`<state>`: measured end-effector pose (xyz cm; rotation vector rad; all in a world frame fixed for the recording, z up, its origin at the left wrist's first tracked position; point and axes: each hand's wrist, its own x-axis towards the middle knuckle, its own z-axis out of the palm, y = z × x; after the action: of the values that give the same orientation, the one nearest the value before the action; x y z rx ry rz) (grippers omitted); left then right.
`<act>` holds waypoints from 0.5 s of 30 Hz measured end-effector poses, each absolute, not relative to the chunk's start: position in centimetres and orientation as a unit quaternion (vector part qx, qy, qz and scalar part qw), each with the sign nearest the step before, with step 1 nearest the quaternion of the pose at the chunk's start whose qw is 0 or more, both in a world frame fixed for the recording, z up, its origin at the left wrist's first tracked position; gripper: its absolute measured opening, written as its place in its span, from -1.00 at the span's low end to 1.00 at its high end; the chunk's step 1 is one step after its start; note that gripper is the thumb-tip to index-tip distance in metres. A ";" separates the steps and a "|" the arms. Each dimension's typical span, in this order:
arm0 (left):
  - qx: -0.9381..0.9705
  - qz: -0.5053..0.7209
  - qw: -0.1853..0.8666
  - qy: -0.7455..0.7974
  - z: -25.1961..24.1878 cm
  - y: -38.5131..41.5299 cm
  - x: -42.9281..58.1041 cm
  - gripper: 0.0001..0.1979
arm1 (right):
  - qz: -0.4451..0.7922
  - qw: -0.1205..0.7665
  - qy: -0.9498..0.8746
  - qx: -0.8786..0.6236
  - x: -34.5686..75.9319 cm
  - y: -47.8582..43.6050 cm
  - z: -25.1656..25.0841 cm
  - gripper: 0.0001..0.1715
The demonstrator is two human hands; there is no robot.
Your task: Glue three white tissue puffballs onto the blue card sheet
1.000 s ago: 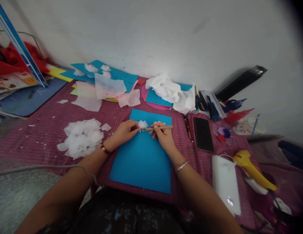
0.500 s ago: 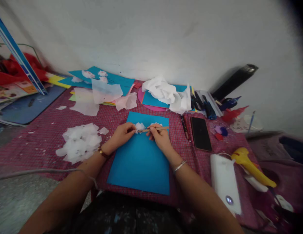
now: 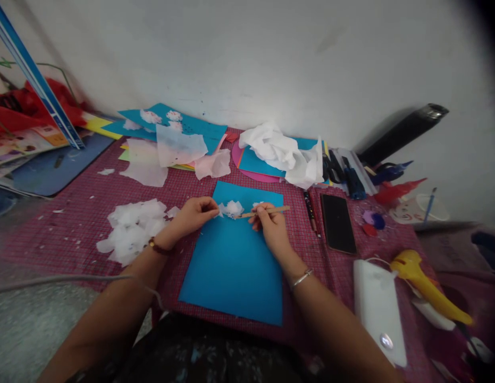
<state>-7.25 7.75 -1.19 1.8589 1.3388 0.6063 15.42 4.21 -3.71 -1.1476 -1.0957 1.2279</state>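
Observation:
A blue sheet of paper [image 3: 235, 260] lies on the red checked cloth in front of me. Near its top edge sits a small crumpled white tissue tuft [image 3: 232, 208], with a second tuft [image 3: 258, 204] just to its right. My left hand [image 3: 193, 213] is closed in a pinch at the left side of the first tuft. My right hand [image 3: 271, 226] is closed on a thin wooden stick [image 3: 267, 211] whose tip points left into that tuft.
A heap of white tissue pieces [image 3: 129, 229] lies left of the sheet. Crumpled white paper [image 3: 283, 151] and coloured sheets lie by the wall. Right of the sheet are a black phone [image 3: 338, 222], a white power bank [image 3: 378, 308] and a yellow glue gun [image 3: 426, 287].
My hands, the stick and the tuft stay together at the sheet's top edge. The view shifted slightly. My left hand sits a little further left of the tuft.

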 end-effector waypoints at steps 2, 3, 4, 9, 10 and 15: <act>0.738 0.195 0.406 0.502 -0.7 7.8 -7.8 -0.82 | 0.504 0.522 -0.486 -0.487 15.3 4.1 -3.5 -0.69; 0.744 0.176 0.420 0.488 -0.5 7.8 -8.0 -0.82 | 0.498 0.517 -0.496 -0.488 15.2 4.1 -3.4 -0.68; 0.749 0.163 0.433 0.474 -0.4 7.7 -8.1 -0.83 | 0.493 0.515 -0.503 -0.488 15.1 4.1 -3.4 -0.68; 0.756 0.170 0.454 0.439 -0.6 7.4 -7.4 -0.83 | 0.481 0.518 -0.512 -0.487 15.0 4.2 -3.5 -0.70; 0.756 0.182 0.449 0.440 -0.9 7.4 -7.1 -0.83 | 0.482 0.520 -0.511 -0.486 15.0 4.2 -3.6 -0.71; 0.750 0.255 0.400 0.461 -2.3 7.5 -5.7 -0.88 | 0.483 0.528 -0.497 -0.491 15.0 4.2 -3.6 -0.70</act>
<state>-5.66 7.47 -2.34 1.8967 1.1671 0.6456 14.99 4.21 -3.58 -1.1732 -1.1887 1.1536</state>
